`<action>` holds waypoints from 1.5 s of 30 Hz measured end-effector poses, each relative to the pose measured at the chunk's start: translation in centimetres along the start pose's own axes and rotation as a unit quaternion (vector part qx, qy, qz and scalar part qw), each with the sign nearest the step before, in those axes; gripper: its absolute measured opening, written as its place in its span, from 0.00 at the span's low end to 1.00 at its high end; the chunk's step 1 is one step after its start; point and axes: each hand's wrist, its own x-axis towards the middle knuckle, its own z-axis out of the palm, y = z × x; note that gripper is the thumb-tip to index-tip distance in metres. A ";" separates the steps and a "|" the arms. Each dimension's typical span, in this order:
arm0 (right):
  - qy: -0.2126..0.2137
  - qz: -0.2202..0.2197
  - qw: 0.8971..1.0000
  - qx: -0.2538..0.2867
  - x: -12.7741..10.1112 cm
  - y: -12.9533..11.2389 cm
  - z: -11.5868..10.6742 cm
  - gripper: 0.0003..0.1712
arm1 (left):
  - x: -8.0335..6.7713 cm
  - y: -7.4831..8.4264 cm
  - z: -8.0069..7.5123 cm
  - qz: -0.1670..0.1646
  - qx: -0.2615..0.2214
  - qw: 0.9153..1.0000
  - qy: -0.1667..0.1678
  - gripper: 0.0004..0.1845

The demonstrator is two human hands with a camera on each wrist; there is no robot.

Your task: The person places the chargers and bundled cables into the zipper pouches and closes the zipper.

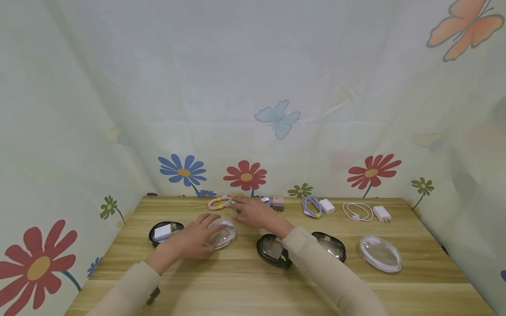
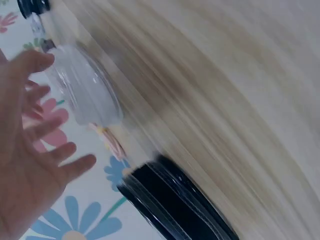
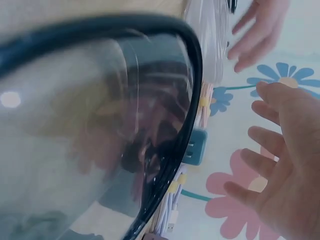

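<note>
My left hand (image 1: 193, 237), fingers spread, is over the left side of a clear oval case with a white rim (image 1: 226, 239); whether it touches the case I cannot tell. In the left wrist view, the fingers of the left hand (image 2: 35, 145) look apart from the clear case (image 2: 87, 90). Farther back, my right hand (image 1: 257, 213) reaches left with fingers extended, close to a coiled peach cable (image 1: 219, 202). A teal charger (image 3: 196, 147) shows in the right wrist view beside the right hand (image 3: 285, 165), whose palm holds nothing visible.
A black-rimmed case (image 1: 272, 249) lies beneath my right forearm, another (image 1: 334, 245) beyond it. A white-rimmed case (image 1: 380, 253) is at right. A white charger (image 1: 163, 232) rests on a black case at left. Along the back are a brown charger (image 1: 278, 203) and a purple cable (image 1: 312, 207).
</note>
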 end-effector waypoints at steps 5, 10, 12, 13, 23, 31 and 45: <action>-0.003 -0.010 1.000 0.016 0.3 0.6 0.1 0.28 | -0.3 -0.9 0.2 0.018 -0.051 0.997 -0.054 0.36; -0.004 -0.008 0.999 0.034 0.3 0.9 -0.1 0.28 | -0.4 -0.6 0.1 0.010 -0.049 0.997 -0.065 0.37; -0.001 -0.009 0.999 0.031 0.3 0.9 0.0 0.28 | -0.4 -0.2 -0.1 0.003 -0.036 0.997 -0.062 0.35; -0.001 -0.009 0.999 0.031 0.3 0.9 0.0 0.28 | -0.4 0.0 -0.1 -0.001 -0.030 0.998 -0.057 0.34; 0.015 0.006 1.000 0.023 0.6 0.3 -0.3 0.28 | 0.4 2.0 -0.1 -0.047 0.045 0.998 0.019 0.28; 0.003 0.011 1.000 0.024 0.7 0.0 -0.8 0.30 | 0.3 1.5 -0.9 -0.062 0.014 0.998 0.008 0.39; -0.003 0.010 1.000 0.022 1.1 0.1 -1.0 0.31 | 1.0 -1.4 -0.2 0.045 -0.091 0.991 -0.085 0.40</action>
